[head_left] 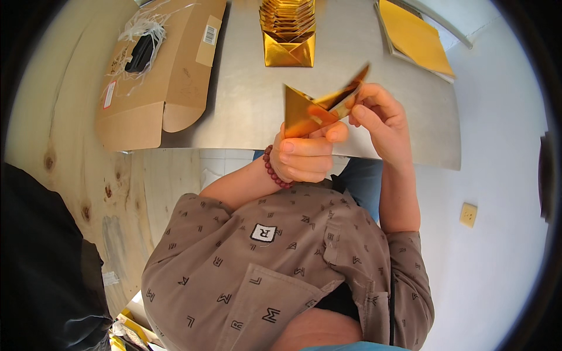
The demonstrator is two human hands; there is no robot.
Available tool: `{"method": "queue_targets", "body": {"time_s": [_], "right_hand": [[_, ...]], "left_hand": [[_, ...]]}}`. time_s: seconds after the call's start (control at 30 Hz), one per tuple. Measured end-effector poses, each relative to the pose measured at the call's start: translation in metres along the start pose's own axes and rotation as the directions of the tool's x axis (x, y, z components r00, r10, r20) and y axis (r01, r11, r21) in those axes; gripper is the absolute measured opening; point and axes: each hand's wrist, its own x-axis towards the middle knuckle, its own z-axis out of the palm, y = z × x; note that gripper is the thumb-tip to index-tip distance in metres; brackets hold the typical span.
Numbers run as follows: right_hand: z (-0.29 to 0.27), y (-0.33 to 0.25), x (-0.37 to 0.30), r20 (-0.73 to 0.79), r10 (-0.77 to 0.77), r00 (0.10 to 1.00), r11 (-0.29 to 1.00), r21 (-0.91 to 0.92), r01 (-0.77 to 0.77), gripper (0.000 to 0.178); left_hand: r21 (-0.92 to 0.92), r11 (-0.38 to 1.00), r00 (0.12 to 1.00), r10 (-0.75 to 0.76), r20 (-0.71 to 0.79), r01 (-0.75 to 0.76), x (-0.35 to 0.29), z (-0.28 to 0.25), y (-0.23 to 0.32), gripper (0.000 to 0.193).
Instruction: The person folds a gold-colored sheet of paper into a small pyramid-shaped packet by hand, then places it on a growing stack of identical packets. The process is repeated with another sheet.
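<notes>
A folded piece of shiny gold paper (301, 111) is held up over the near edge of the metal table, its two pointed ends rising to either side. My left hand (304, 157), with a dark red bead bracelet (272, 168) at the wrist, is closed around its lower part. The fingers of my right hand (383, 120) are bent and pinch the paper's right side near the raised flap. Farther back on the table stands a row of folded gold paper pieces (289, 50), nested one behind another.
An open cardboard box (181, 76) lies at the table's left, with white plastic strips (143, 26) and a black object (140, 54) on it. A stack of yellow-orange sheets (415, 41) is at the far right. The metal table (246, 105) meets a white wall on the right.
</notes>
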Motion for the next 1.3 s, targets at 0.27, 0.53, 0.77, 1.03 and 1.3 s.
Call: {"method": "queue_targets", "body": {"time_s": [0.27,0.53,0.77,1.03,1.3], "right_hand": [[-0.018,0.014,0.036,-0.008,0.224,0.975,0.949,-0.227,-0.220,0.008],[-0.020,0.074,0.095,-0.036,0.290,0.956,0.912,-0.291,-0.288,0.010],[-0.012,0.085,0.112,-0.180,0.273,0.945,0.891,-0.322,-0.319,0.019],[-0.029,0.070,0.086,-0.246,0.020,0.969,0.866,-0.480,-0.140,0.032],[-0.150,0.043,0.053,-0.078,-0.537,0.840,0.272,-0.958,0.085,0.033]], "left_hand": [[0.613,0.780,0.673,0.387,-0.631,0.126,-0.057,0.068,-0.004,0.085],[0.694,0.141,0.206,0.897,-0.391,0.706,-0.050,0.093,0.007,0.018],[0.497,-0.041,0.184,0.953,-0.242,0.867,-0.042,0.080,0.057,0.023],[0.530,0.000,0.150,0.959,-0.239,0.848,-0.043,0.071,0.066,0.015],[0.528,-0.100,0.213,0.964,-0.157,0.844,-0.047,0.070,0.066,0.013]]}}
